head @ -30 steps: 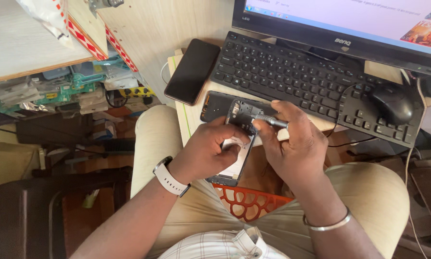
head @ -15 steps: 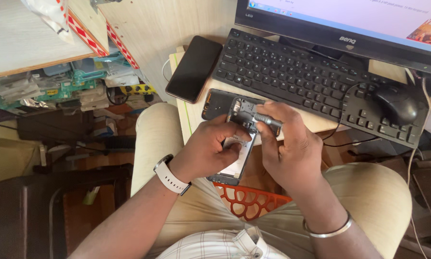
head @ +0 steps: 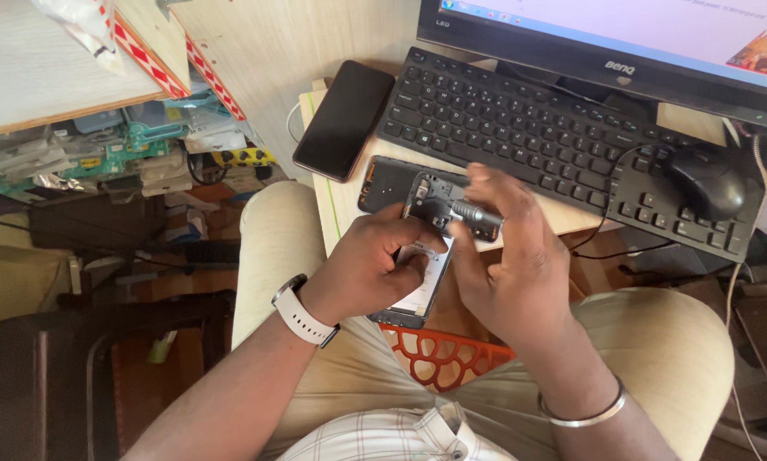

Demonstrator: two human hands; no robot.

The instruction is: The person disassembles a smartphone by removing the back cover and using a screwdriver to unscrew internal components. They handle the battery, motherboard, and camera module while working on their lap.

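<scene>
The left hand has its grip closed around an opened phone, held over the lap just at the desk edge, its back cover off; the right hand is clenched on a small screwdriver, whose tip rests on the phone's upper part; a second dark phone lies on the desk beside the black keyboard; the mouse sits at the keyboard's right end.

Keyboard, mouse, black phone
</scene>
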